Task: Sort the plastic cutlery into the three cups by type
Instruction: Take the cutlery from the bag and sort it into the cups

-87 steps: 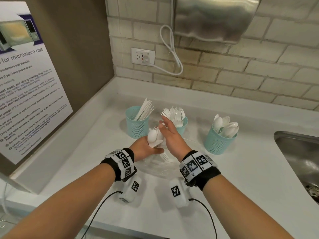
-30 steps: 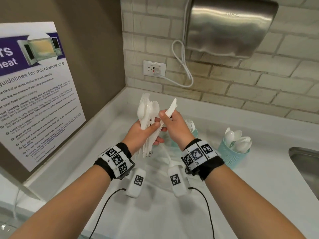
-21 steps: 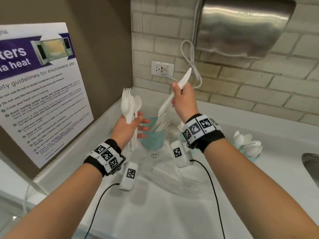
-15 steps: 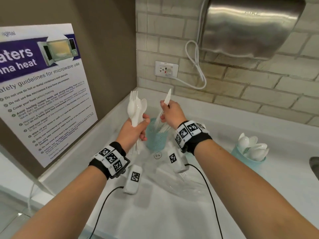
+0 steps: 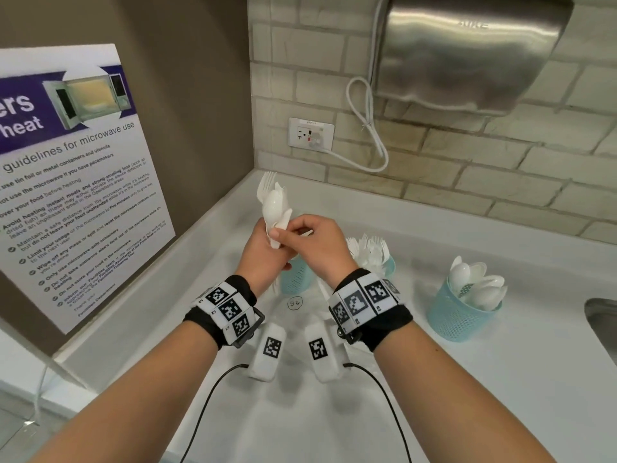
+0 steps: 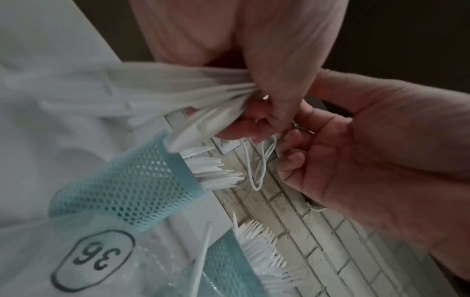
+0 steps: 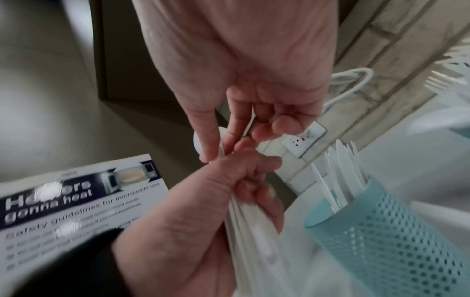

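My left hand (image 5: 263, 252) grips an upright bundle of white plastic cutlery (image 5: 274, 203), forks and spoons mixed, above the counter's back left corner. My right hand (image 5: 302, 233) pinches one piece of that bundle between thumb and forefinger; in the right wrist view the pinch (image 7: 218, 148) sits just above the left fist. Three teal mesh cups stand behind. The knife cup (image 5: 295, 277) is partly hidden by my hands, the fork cup (image 5: 375, 255) is in the middle, and the spoon cup (image 5: 462, 309) is on the right. The left wrist view shows the gripped handles (image 6: 190, 88) over the knife cup (image 6: 127, 180).
A clear plastic bag (image 5: 300, 312) with a "36" label lies on the white counter under my wrists, with a white handle (image 6: 201, 261) showing through it. A sink (image 5: 602, 329) is at the right edge. A microwave poster (image 5: 76, 182) covers the left wall, and a hand dryer (image 5: 467, 51) hangs above.
My right hand lowered a knife into the left cup, let it go and came back to the bundle, where it now pinches another piece. The left hand kept its grip.
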Demonstrator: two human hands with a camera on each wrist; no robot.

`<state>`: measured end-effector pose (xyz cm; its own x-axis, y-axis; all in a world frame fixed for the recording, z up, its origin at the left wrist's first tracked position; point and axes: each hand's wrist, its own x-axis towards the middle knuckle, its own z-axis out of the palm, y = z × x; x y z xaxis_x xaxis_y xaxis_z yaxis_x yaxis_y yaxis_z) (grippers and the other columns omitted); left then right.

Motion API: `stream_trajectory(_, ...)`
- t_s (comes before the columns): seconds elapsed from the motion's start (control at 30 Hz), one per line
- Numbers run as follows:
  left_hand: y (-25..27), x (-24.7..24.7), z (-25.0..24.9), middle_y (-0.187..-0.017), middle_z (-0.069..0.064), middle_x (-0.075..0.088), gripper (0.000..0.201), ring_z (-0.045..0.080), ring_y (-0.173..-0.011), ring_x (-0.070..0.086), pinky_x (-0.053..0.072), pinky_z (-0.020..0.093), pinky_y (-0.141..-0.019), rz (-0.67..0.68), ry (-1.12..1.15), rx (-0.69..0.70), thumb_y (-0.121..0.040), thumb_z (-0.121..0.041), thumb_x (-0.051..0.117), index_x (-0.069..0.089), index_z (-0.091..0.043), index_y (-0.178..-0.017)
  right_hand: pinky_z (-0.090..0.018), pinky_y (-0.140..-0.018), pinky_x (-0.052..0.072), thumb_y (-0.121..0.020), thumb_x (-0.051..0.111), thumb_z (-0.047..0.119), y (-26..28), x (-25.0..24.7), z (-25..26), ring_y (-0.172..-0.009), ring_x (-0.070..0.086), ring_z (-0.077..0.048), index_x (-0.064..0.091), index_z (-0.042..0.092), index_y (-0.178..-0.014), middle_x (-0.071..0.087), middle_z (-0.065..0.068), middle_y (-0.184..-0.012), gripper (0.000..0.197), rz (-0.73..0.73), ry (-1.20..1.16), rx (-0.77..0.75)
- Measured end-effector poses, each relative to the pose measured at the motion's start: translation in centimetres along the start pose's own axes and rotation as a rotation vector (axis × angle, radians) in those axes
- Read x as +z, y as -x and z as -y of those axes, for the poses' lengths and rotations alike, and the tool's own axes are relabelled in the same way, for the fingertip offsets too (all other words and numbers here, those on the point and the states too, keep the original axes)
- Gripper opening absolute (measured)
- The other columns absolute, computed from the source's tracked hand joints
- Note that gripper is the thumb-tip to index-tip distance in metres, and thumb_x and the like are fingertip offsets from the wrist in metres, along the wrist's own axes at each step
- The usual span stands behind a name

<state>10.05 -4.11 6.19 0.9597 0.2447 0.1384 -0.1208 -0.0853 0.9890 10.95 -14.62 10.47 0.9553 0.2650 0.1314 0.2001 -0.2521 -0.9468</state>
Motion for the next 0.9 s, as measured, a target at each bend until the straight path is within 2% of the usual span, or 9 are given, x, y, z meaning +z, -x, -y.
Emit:
stream_trajectory(0.1,-0.1,0.1,0.2,-0.106,0.009,0.068,0.049,0.011,-0.079,0.061,0.046,0.022,-0.053,0.072,0.027,-0.007,-0.079,-0.005,0.065,0.050,-0.016,-0.123,-0.019,-0.066,0.044,-0.076,0.078,0.019,-0.1,-0.5,-0.1,-0.065,0.054,-0.009,0.062,0.016,-0.074,0.062,0.002,-0.072,0.016,0.008,-0.056,0.002)
stream_trajectory(0.17,-0.2,0.2,0.2,-0.096,0.010,0.065,0.050,0.011,-0.075,0.058,0.046,0.022,-0.053,0.102,0.022,-0.004,-0.078,-0.004,0.068,0.051,-0.017,-0.123,-0.027,-0.067,0.047,-0.075,0.078,0.019,-0.2,-1.0,0.0,-0.067,0.056,-0.014,0.059,0.017,-0.072,0.063,-0.003,-0.074,0.019,-0.009,-0.073,-0.006)
stream_trajectory(0.23,-0.1,0.1,0.0,-0.082,0.000,0.059,0.049,0.008,-0.071,0.055,0.046,0.021,-0.052,0.120,0.017,0.023,-0.080,-0.003,0.069,0.052,-0.019,-0.123,-0.032,-0.067,0.050,-0.077,0.076,0.019,-0.3,-1.6,0.5,-0.066,0.058,-0.017,0.058,0.015,-0.075,0.063,-0.005,-0.074,0.019,-0.022,-0.077,-0.016)
stream_trajectory(0.3,0.1,0.1,-0.4,-0.079,-0.008,0.058,0.050,0.004,-0.069,0.056,0.048,0.020,-0.053,0.162,0.022,0.065,-0.081,-0.004,0.069,0.054,-0.023,-0.125,-0.030,-0.064,0.052,-0.081,0.073,0.016,-0.4,-2.1,1.0,-0.063,0.059,-0.017,0.060,0.011,-0.083,0.061,-0.002,-0.072,0.014,0.004,-0.087,-0.028)
stream_trajectory(0.37,0.2,0.0,-0.7,-0.080,-0.007,0.059,0.051,0.002,-0.068,0.059,0.049,0.020,-0.054,0.206,0.048,0.090,-0.083,-0.003,0.067,0.052,-0.022,-0.128,-0.026,-0.058,0.052,-0.085,0.068,0.013,-0.6,-2.4,1.3,-0.060,0.060,-0.015,0.061,0.004,-0.094,0.059,0.000,-0.072,0.015,0.033,-0.086,-0.046)
stream_trajectory(0.5,0.5,-0.1,-0.7,-0.080,-0.003,0.058,0.047,0.006,-0.053,0.050,0.048,0.023,-0.050,0.251,0.158,0.083,-0.087,-0.013,0.064,0.048,-0.018,-0.131,-0.039,-0.068,0.054,-0.087,0.065,0.013,-0.9,-2.5,1.0,-0.065,0.059,-0.021,0.063,0.002,-0.098,0.056,0.001,-0.075,0.015,0.019,-0.080,-0.053)
stream_trajectory(0.57,0.6,-0.2,-0.6,-0.076,-0.008,0.060,0.043,0.009,-0.052,0.047,0.048,0.026,-0.052,0.260,0.153,0.093,-0.091,-0.028,0.059,0.050,-0.018,-0.132,-0.040,-0.071,0.053,-0.089,0.062,0.014,-0.9,-2.3,0.7,-0.070,0.059,-0.023,0.063,0.005,-0.095,0.057,0.001,-0.075,0.011,0.022,-0.080,-0.042)
stream_trajectory(0.67,0.8,-0.1,-0.6,-0.068,-0.005,0.051,0.050,0.010,-0.054,0.047,0.048,0.031,-0.058,0.224,0.144,0.045,-0.089,-0.049,0.046,0.056,-0.019,-0.127,-0.041,-0.075,0.053,-0.093,0.057,0.017,-0.5,-2.0,0.1,-0.071,0.062,-0.025,0.060,0.011,-0.089,0.060,-0.003,-0.078,0.008,0.046,-0.101,-0.015)
stream_trajectory(0.9,0.6,-0.6,0.0,-0.061,-0.004,0.053,0.043,0.005,-0.052,0.050,0.046,0.019,-0.054,0.114,0.155,-0.049,-0.093,-0.046,0.046,0.065,-0.008,-0.100,-0.028,-0.066,0.051,-0.099,0.046,0.018,0.0,-1.5,-1.0,-0.074,0.059,-0.018,0.052,0.007,-0.109,0.063,-0.011,-0.094,0.017,0.065,-0.159,0.026)
